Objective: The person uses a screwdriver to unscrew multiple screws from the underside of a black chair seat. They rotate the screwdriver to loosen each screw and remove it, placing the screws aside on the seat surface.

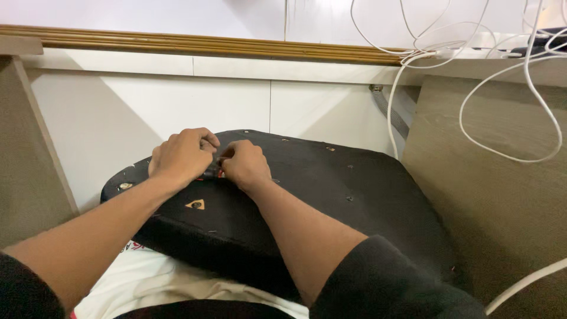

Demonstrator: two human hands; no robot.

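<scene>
Where fingertips (214,143) meet, small dark part (214,172) on black seat pad (354,183).

Surroundings: white panelled wall, wooden trim, side boards and loose cables.

A white panelled wall (230,100) is seen behind, topped by a ridged wooden moulding (195,42). A grey-brown board (23,147) is set at the left edge, and a larger grey-brown board (502,195) at the right. White cables (472,47) are looped and tangled at the upper right, one hanging down over the right board. A grey corrugated hose (390,112) is noted beside that board. A further white cable (525,283) is seen at the lower right corner.
</scene>
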